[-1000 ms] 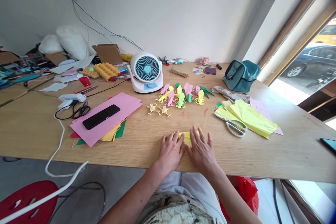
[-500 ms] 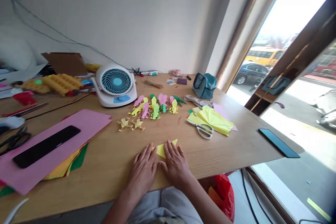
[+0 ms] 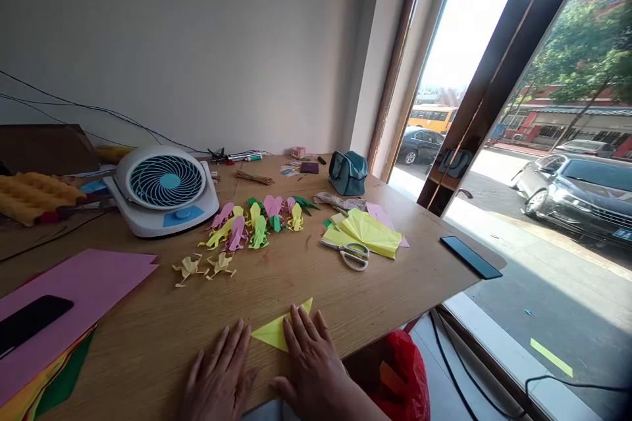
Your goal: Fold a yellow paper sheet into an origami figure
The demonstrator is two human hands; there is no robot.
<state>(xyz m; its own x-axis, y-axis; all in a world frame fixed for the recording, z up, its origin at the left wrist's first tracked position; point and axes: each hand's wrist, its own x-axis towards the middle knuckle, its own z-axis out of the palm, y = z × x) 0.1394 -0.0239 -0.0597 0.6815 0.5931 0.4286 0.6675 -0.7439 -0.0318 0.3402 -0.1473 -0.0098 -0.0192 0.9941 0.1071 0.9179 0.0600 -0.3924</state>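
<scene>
The folded yellow paper [image 3: 271,333] lies on the table [image 3: 276,283]. The right hand [image 3: 313,358] rests on it, fingers extended and gripping nothing, likely to hold it flat. The left hand [image 3: 217,371] lies just beside its left tip, fingers likewise straight and empty; contact is unclear. Right fingers conceal part of the paper; the left wrist is cut off.

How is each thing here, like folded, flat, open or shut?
Small yellow paper: folded, with pointed corners
Right hand: open, resting on that paper
Left hand: open, palm down, beside it
Scissors: lying flat; shut or not, hard to tell
Large yellow paper: creased, spread out
Pink paper: flat
Black phone: lying on the pink paper
Fan: tilted upward; on or off, can't tell
Cream paper figures: folded
Red bag: open at the top
</scene>
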